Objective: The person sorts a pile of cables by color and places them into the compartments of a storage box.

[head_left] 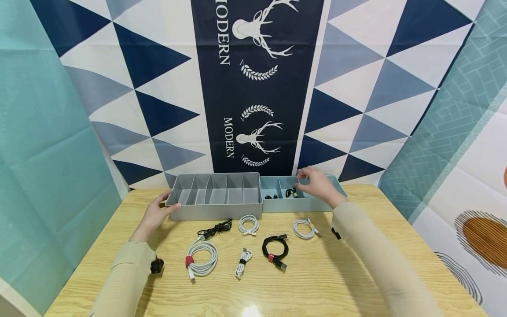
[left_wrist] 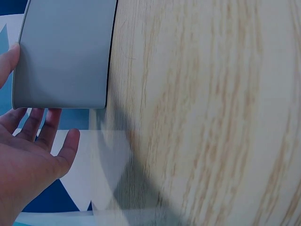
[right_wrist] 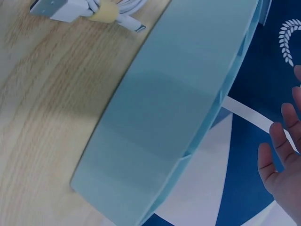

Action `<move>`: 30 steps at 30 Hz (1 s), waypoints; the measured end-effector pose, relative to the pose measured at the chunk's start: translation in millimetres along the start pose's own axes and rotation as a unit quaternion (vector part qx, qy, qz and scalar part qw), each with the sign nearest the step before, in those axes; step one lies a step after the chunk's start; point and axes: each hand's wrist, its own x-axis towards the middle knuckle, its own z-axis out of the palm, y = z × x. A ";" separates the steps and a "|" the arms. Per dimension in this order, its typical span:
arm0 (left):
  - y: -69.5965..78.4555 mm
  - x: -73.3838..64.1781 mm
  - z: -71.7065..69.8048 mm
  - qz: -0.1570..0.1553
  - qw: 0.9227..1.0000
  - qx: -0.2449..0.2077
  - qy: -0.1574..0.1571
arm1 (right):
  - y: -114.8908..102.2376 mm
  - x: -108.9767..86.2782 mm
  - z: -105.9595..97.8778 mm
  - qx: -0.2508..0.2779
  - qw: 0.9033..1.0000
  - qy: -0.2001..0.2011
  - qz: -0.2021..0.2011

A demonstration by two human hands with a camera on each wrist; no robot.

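Note:
My left hand [head_left: 153, 215] holds the left end of a grey divided box [head_left: 218, 212]. In the left wrist view, the thumb lies on the rim and the fingers [left_wrist: 49, 127] reach around the end wall. My right hand [head_left: 317, 184] hovers over a light blue divided box [head_left: 293, 205], its thumb and fingers apart with nothing visible between them. Below those fingertips, a small black cable with a yellow tie [head_left: 292, 193] lies in a blue compartment. Another black cable [head_left: 271, 197] sits in the compartment to its left. In the right wrist view, the blue box's outer wall [right_wrist: 155, 99] hides its contents.
On the wooden table [head_left: 336, 281] lie a black cable bundle [head_left: 215, 229], a white coil [head_left: 248, 225], a yellow-tied white cable [head_left: 304, 229], a large white cable with a red tie [head_left: 203, 259], a white cable with a black tie [head_left: 243, 263], and a red-tied black cable [head_left: 273, 248].

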 end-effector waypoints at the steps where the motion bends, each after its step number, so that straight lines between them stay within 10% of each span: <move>1: 0.0 -0.2 0.0 0.000 1.000 0.000 0.000 | -1.7 -1.1 -2.1 -0.003 1.000 0.001 -0.001; 30: 1.1 -1.3 -0.5 -0.001 1.000 0.011 -0.002 | -32.6 -27.5 -41.3 -0.027 0.991 0.030 -0.128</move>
